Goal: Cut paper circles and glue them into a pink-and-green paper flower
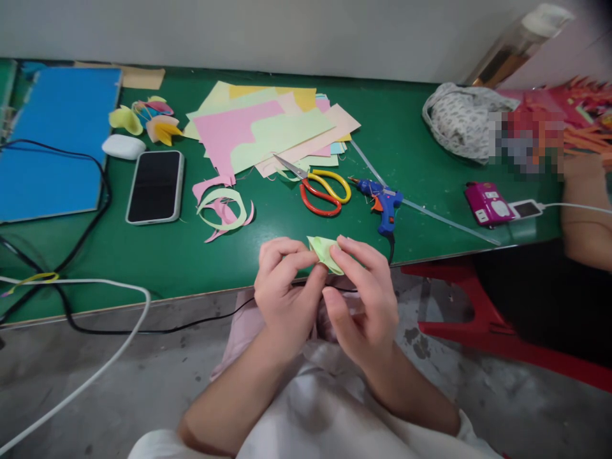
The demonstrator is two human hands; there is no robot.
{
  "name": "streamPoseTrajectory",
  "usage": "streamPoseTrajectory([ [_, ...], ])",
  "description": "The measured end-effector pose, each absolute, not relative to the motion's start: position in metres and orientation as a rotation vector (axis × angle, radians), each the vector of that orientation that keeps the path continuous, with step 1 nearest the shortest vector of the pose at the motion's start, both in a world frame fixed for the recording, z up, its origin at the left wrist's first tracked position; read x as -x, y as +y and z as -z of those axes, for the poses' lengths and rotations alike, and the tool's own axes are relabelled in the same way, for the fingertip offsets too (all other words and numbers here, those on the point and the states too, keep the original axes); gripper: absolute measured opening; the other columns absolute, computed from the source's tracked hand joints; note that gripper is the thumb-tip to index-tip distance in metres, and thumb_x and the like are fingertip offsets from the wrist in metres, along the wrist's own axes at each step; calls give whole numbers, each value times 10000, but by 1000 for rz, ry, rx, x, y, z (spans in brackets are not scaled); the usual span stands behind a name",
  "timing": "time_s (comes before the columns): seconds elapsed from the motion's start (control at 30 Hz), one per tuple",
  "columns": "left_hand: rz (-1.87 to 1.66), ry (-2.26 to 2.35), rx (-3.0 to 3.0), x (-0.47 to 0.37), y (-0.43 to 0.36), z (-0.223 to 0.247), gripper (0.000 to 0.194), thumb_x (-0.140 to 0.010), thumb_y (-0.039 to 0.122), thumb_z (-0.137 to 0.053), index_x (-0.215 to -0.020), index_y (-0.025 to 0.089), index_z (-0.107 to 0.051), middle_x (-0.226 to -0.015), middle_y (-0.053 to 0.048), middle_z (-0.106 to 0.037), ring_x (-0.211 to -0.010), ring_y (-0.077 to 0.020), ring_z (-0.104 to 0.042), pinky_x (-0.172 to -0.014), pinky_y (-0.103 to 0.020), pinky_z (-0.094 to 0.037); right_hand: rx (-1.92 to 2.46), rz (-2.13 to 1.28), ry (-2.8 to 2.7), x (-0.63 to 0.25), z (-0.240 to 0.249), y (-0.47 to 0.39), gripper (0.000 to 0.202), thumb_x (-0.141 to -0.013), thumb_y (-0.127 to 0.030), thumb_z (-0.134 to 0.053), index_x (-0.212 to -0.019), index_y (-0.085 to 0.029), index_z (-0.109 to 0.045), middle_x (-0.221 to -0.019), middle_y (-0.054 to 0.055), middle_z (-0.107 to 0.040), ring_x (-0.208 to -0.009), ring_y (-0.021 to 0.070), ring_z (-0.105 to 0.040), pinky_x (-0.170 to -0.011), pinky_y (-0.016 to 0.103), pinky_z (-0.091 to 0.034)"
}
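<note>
A small folded piece of light green paper [326, 253] is held up at the table's front edge. My left hand [288, 290] pinches its left side between thumb and forefinger. On the right, the fingertips of my right hand [366, 293] press on the same paper, with the thumb lower and apart from it. Beyond my hands lie scissors [319, 191] with one red and one yellow handle, their blades on the paper stack. To their right is a blue glue gun [385, 203]. Curled pink and green paper scraps [224, 207] lie left of the scissors.
Colored paper sheets [268, 127], a phone [155, 187], a white case [123, 146], paper petals [146, 121] and a blue board [62, 140] lie on the green table [215, 261]. Cables cross the left side. Another person's arm [586, 210] is at the right, near a magenta box [488, 204].
</note>
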State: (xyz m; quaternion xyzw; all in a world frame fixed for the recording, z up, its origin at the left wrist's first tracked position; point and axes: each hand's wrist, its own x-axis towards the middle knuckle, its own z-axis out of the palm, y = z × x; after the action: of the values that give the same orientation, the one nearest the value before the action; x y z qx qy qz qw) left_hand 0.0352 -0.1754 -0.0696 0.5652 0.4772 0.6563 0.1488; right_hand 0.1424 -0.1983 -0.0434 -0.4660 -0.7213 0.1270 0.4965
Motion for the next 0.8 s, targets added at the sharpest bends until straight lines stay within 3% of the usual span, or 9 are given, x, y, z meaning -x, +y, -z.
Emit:
streamPoseTrajectory([
  [0.8, -1875, 1369, -1582, -36, -175, 69, 207, -701, 16, -669, -758, 213, -641, -770, 25, -572, -768, -123, -533, -724, -302, -453, 1125, -311, -1738, -142, 42, -197, 357, -846, -156, -543, -1202, -172, -572, -1212, 121, -594, -1142, 228, -552, -963, 445, -485],
])
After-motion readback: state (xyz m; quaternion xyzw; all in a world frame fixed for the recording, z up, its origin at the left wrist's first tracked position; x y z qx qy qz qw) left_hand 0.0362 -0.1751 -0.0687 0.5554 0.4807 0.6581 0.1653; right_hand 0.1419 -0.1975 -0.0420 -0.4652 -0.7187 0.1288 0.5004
